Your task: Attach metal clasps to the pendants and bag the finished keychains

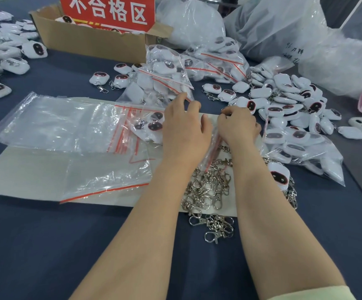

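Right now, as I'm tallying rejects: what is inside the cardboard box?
In the cardboard box, one white pendant shows at left; the red sign and its front wall hide the rest.

Tablecloth (45, 245) nearside passable; clasps (208, 191) and bags (67, 126) obstruct beyond.

The left hand (184, 128) and the right hand (238, 126) are bare, with slim fingers; the nails are too small to make out. The left forearm (136, 230) is uncovered all the way to the bottom edge of the view. The right forearm (269, 213) is uncovered for most of its length, and a sleeve (318, 294) covers it at the bottom right corner. The sleeve is pale yellowish green, of plain, soft-looking cloth, and its smooth edge crosses the arm in a shallow curve. Only a narrow strip shows, so its cut cannot be told.
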`<state>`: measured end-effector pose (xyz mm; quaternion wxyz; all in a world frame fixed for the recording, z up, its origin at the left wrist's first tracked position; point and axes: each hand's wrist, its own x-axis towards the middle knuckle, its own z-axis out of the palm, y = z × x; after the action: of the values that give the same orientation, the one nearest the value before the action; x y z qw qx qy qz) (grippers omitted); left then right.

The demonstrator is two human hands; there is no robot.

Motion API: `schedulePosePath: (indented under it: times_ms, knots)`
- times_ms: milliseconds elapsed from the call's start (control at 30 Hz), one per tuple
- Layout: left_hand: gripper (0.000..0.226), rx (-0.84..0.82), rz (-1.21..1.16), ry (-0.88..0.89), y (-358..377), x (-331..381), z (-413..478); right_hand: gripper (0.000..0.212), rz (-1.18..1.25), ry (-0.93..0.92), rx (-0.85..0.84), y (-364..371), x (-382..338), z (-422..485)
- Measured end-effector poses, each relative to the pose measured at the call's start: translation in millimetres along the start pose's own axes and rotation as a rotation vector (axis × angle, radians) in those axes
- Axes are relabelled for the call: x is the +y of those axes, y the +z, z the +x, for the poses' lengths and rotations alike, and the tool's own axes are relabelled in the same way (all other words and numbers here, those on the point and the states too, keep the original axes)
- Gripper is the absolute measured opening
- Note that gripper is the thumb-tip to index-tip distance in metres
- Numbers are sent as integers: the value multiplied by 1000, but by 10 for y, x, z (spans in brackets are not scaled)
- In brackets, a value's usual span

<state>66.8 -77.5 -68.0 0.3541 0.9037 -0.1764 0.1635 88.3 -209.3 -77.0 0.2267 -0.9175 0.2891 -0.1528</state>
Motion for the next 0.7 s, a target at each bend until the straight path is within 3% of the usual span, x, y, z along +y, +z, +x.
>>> schedulePosePath:
  times_ms: [400,600,700]
  knots:
    - [36,-1,38,-26,-70,127,-20,34,-4,21,-7,7,-5,22]
    - [40,-52,146,-211,-86,188,-61,34,23,16,-7,4,-1,9]
    - [38,4,92,-148,-73,194,-71,34,19,19,-11,2,-13,9]
